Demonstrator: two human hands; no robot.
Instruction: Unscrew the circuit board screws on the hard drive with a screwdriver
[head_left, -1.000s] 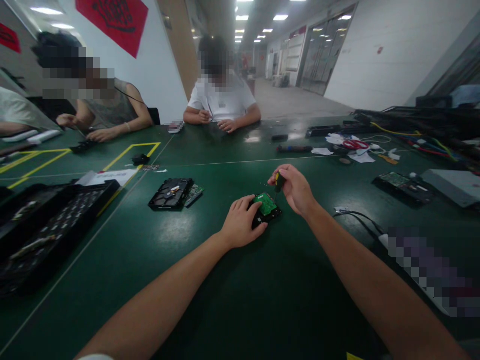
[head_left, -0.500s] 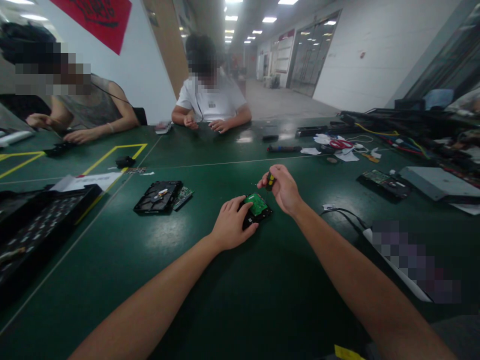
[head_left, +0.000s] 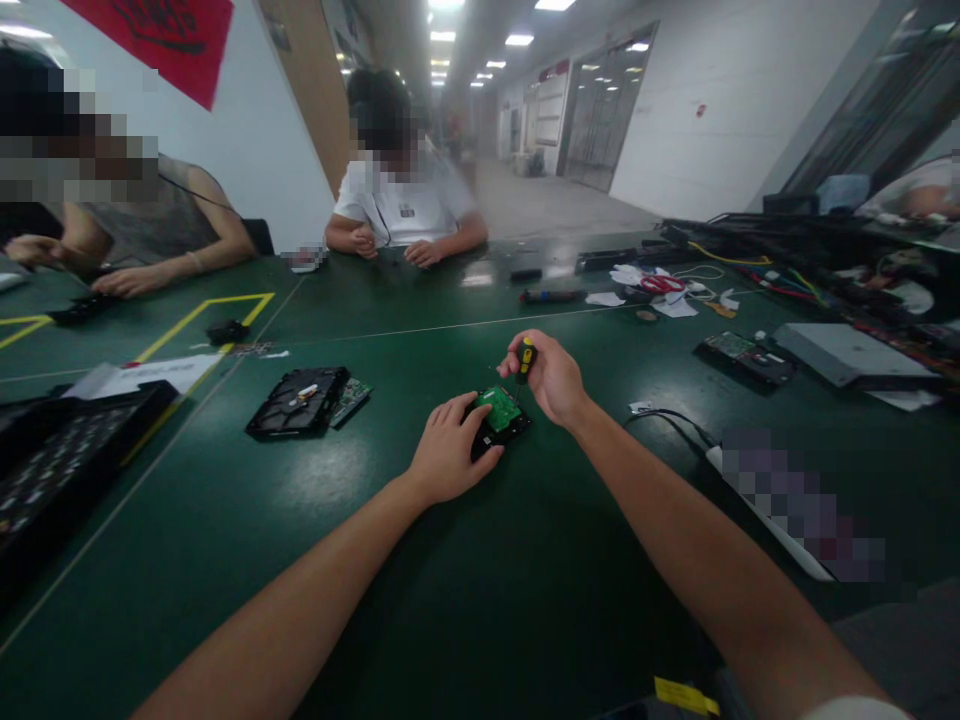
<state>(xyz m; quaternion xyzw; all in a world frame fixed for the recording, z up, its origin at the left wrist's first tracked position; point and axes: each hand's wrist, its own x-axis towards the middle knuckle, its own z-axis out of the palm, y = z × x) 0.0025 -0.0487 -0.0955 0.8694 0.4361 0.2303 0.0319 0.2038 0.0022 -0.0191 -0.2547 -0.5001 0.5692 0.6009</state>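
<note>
A small black hard drive with a green circuit board (head_left: 501, 411) lies on the dark green table in front of me. My left hand (head_left: 448, 452) grips its left side, with the thumb at the near edge and fingertips over the board; that side is partly hidden. In my right hand (head_left: 553, 378) is a yellow-and-black screwdriver (head_left: 526, 358), held upright. Its thin shaft points down to the right part of the board; whether the tip sits in a screw is too small to tell.
Left of the drive lie a black plastic case (head_left: 296, 402) and a loose circuit board (head_left: 350, 401). A black tray (head_left: 67, 460) stands far left. To the right are another drive (head_left: 744, 358), a grey metal box (head_left: 855, 357) and a cabled white-edged device (head_left: 772, 515). Two people sit across the table.
The view has turned slightly right, so everything sits further left. The screwdriver handle stands more upright and shows more yellow on top. Both hands keep their holds.
</note>
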